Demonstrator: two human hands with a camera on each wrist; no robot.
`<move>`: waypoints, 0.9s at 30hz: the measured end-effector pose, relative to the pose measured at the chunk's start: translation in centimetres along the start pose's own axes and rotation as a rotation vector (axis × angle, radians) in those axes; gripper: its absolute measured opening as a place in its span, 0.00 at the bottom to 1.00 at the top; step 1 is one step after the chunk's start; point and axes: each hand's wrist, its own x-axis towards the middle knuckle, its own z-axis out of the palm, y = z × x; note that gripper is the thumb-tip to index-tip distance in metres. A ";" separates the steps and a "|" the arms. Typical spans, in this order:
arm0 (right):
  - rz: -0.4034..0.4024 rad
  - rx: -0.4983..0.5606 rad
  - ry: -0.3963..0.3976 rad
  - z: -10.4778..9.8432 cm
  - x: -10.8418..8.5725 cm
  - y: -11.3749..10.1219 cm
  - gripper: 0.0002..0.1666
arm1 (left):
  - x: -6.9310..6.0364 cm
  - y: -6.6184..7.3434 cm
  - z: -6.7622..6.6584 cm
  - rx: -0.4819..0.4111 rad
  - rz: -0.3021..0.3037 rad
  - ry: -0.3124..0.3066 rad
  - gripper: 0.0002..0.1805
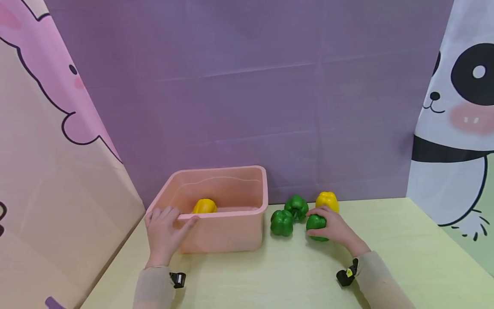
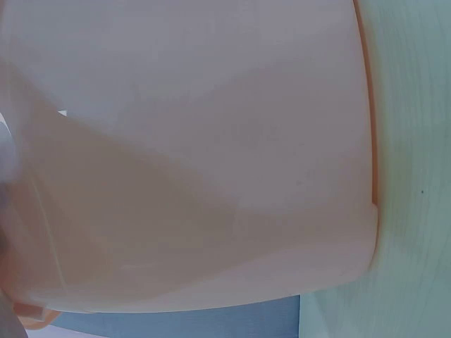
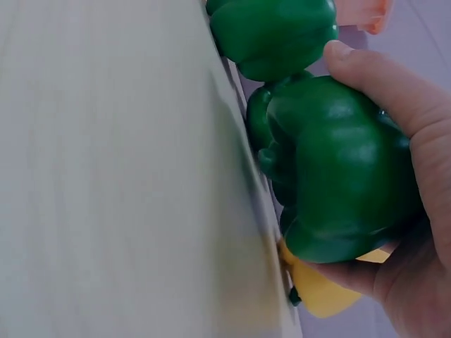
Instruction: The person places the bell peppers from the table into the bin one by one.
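My left hand [image 1: 164, 231] grips the near-left rim of a pink bin [image 1: 221, 234], fingers over the edge. Inside the bin lies a yellow pepper [image 1: 205, 206]. With thumb and fingers around it, my right hand [image 1: 335, 225] holds a green pepper [image 1: 316, 226]; the right wrist view shows this green pepper [image 3: 345, 169] between the thumb and fingers of the hand [image 3: 416, 134]. Two more green peppers [image 1: 281, 222] [image 1: 296, 207] sit between it and the bin. A second yellow pepper [image 1: 327, 201] stands just behind my right hand. The left wrist view is filled by the bin's wall [image 2: 211, 155].
The pale wooden table [image 1: 247, 279] ends at a purple cloth backdrop [image 1: 247, 94] behind the bin and peppers. A panel with a pink cartoon figure [image 1: 50, 64] rises at the left, and a panda-printed panel [image 1: 447, 180] at the right.
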 end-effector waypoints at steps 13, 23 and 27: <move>-0.062 0.010 0.044 -1.0 0.1 -1.2 0.31 | 0.1 0.3 -0.2 0.004 -0.015 -0.016 0.23; -0.057 0.014 0.041 -1.2 -0.1 -1.8 0.30 | 0.0 0.5 -0.3 0.009 -0.028 -0.019 0.21; -0.057 0.009 0.041 -1.2 -0.1 -1.9 0.31 | 0.1 0.6 -0.3 0.027 -0.025 -0.017 0.22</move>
